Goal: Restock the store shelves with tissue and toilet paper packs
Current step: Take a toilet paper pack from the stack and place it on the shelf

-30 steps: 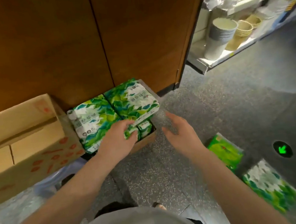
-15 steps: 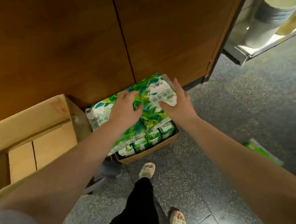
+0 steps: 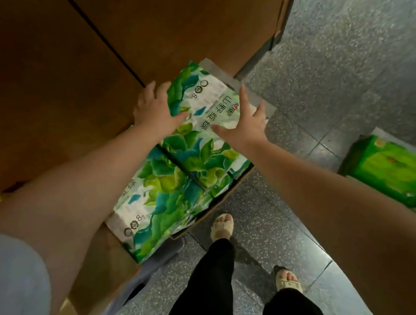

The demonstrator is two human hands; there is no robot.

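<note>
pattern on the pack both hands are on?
Green and teal leaf print on white, with dark lettering, on the tissue pack; head view shows it best.

My left hand (image 3: 154,111) moved from the top of the green tissue pack (image 3: 197,121) to its far left edge. My right hand (image 3: 246,123) now holds its right side.
</note>
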